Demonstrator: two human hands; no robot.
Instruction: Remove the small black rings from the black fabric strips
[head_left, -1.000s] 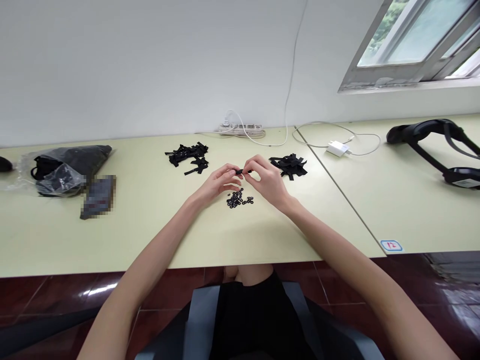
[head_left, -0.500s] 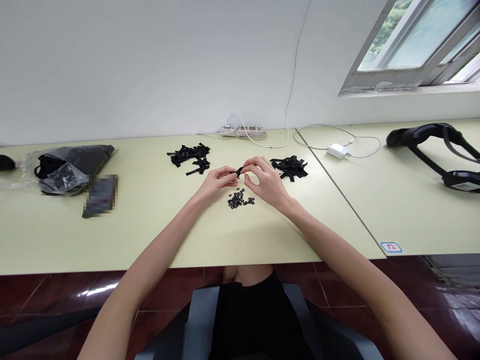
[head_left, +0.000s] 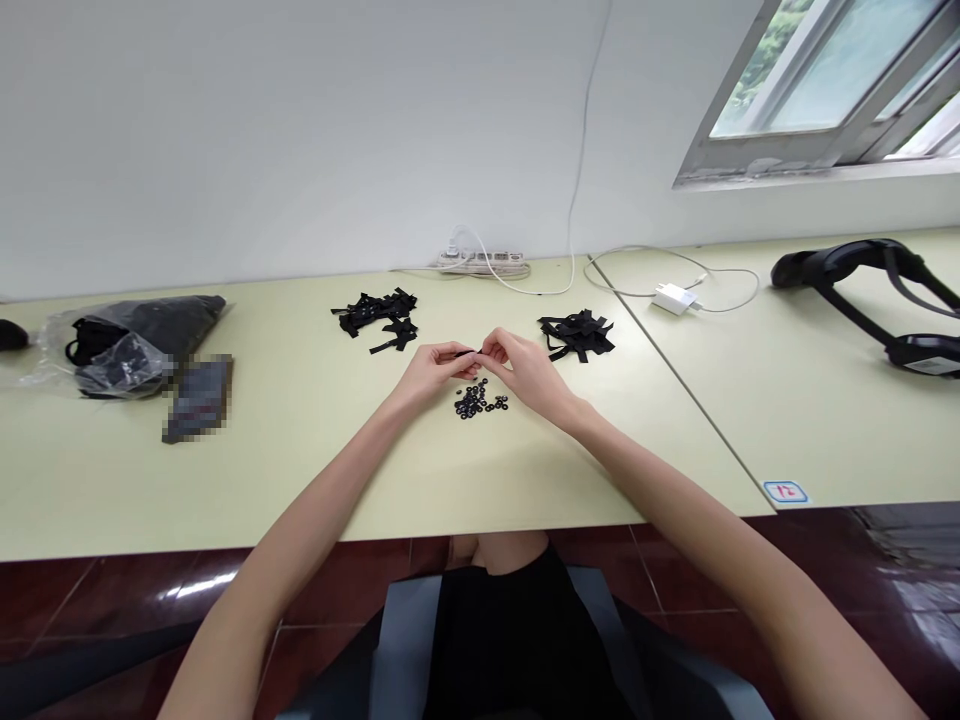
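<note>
My left hand and my right hand meet over the middle of the table, fingertips touching. Between them is a small black fabric strip, mostly hidden by the fingers. Both hands are closed on it in a pinch. Just below the fingertips lies a scatter of small black rings. A pile of black fabric strips lies to the right of my right hand. Beyond my left hand is another pile of black strips, some with a small piece across them.
A clear plastic bag with black items and a blurred dark packet lie at left. A power strip sits by the wall. At right are a white charger with its cable and a black headset.
My right hand's thumb and fingers have come together on the strip, and the hand has dropped slightly. The strip is now more covered by the fingers. The left hand stays nearly in place.
</note>
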